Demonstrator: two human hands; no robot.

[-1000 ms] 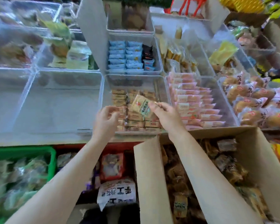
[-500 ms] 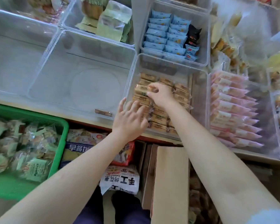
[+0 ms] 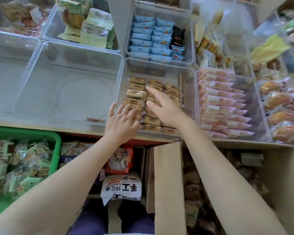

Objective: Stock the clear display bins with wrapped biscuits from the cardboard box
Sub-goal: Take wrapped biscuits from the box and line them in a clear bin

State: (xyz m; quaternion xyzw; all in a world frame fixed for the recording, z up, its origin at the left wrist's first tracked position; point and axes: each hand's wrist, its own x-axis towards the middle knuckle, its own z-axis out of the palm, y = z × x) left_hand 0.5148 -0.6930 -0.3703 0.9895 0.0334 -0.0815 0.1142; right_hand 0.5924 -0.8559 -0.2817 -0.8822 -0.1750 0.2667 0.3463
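A clear display bin [image 3: 187, 82] in the middle holds rows of tan wrapped biscuits [image 3: 171, 92]. One biscuit packet [image 3: 135, 94] lies on top of the left row, slightly raised. My left hand [image 3: 121, 121] rests with spread fingers on the near left packets at the bin's front edge. Over the middle row, my right hand [image 3: 161, 107] lies flat with straight fingers and holds nothing. The open cardboard box [image 3: 168, 184] stands at the lower right with more wrapped biscuits [image 3: 192, 184] inside.
A large see-through bin [image 3: 66, 92] stands left of the biscuit bin. Blue packets [image 3: 149, 38] fill the bin behind, pink packets [image 3: 219, 102] the bin to the right. A green basket [image 3: 56, 138] of snacks and bagged goods [image 3: 120, 189] lie below the shelf.
My right hand carried a biscuit packet into the bin, set it on the left row and let go. It now lies flat on the middle row. The view tilted downward.
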